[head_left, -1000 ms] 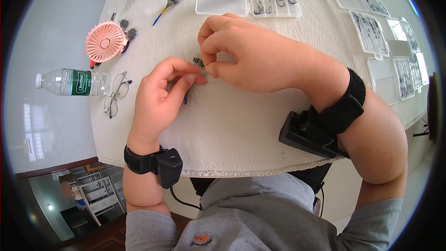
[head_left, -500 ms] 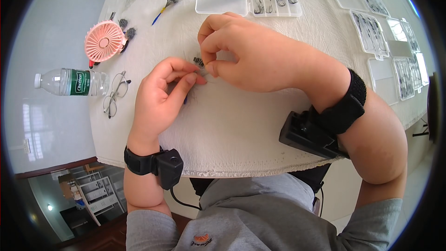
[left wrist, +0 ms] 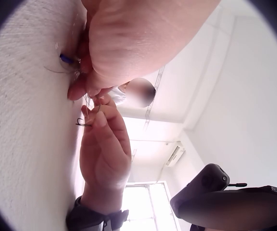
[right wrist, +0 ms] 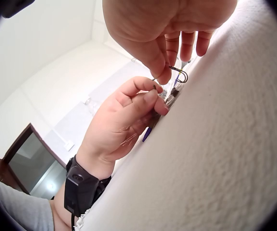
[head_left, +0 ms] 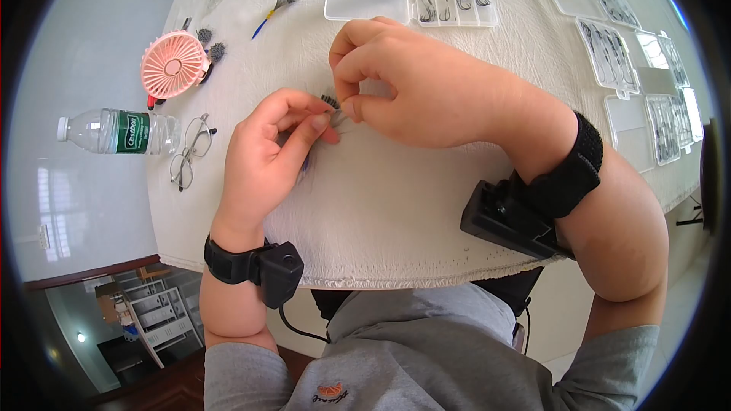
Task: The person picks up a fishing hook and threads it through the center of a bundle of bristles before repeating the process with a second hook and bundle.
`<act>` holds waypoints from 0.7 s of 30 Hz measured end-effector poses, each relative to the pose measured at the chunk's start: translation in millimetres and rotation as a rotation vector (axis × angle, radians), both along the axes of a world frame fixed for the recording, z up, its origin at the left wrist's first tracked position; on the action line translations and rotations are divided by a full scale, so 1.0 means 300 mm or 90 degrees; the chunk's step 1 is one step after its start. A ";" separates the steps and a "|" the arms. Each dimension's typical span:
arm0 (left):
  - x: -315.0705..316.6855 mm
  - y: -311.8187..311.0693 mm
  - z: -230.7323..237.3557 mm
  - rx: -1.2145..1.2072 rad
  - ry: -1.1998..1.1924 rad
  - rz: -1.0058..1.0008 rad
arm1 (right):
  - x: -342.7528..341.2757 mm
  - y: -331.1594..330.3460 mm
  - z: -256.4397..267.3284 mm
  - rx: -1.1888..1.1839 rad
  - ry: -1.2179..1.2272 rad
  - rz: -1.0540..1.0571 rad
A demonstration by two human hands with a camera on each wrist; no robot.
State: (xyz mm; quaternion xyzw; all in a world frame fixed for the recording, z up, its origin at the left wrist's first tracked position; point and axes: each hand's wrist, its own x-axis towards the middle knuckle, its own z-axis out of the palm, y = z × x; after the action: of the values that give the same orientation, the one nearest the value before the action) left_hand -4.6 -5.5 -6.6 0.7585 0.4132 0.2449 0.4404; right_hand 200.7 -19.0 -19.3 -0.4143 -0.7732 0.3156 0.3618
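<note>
A dark fishing hook [right wrist: 183, 74] is pinched between the thumb and index finger of my right hand [head_left: 426, 91]; its bend sticks out past the fingertips in both wrist views. My left hand [head_left: 266, 144] pinches a thin, pale line [head_left: 341, 116] between thumb and index finger, close beside the right fingertips. On the table under the hands lies a bundle with a dark, bristly end [head_left: 329, 101] and a blue tip [left wrist: 66, 58], partly hidden by my left hand. The ends of the line are hidden in the fingers.
A clear divided box [head_left: 365, 7] with several hooks lies open beyond my right hand. More hook boxes [head_left: 609, 61] are at the right. A pink fan [head_left: 173, 67], water bottle [head_left: 114, 132] and glasses [head_left: 190, 154] are at the left. A similar blue-and-yellow bundle [head_left: 278, 7] lies farther back.
The right fingertips have drawn slightly away from the left ones, and thin line shows more plainly between the hands. Both hands keep their pinch.
</note>
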 end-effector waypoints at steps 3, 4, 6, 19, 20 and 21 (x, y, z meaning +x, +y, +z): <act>0.004 -0.002 0.001 0.011 0.005 0.001 | 0.001 0.000 0.003 -0.003 -0.004 0.004; 0.007 -0.003 0.002 0.013 0.007 0.003 | 0.001 0.000 0.001 0.001 -0.002 0.002; 0.007 -0.005 -0.002 0.013 0.004 0.009 | 0.000 0.000 -0.004 0.012 -0.002 -0.001; 0.006 -0.001 -0.008 0.023 0.011 0.000 | -0.001 0.001 -0.003 -0.001 -0.016 -0.010; 0.006 0.000 -0.008 0.028 0.012 -0.004 | -0.001 0.001 -0.006 0.010 -0.017 -0.015; 0.007 0.001 -0.009 0.033 0.012 -0.008 | -0.001 0.002 -0.007 0.009 -0.008 -0.016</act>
State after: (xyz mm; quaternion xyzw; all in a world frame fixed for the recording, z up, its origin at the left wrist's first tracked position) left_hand -2.4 -5.3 -9.2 0.7747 0.4058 0.2459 0.4181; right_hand 200.4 -18.5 -21.4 -0.4236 -0.7723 0.3028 0.3639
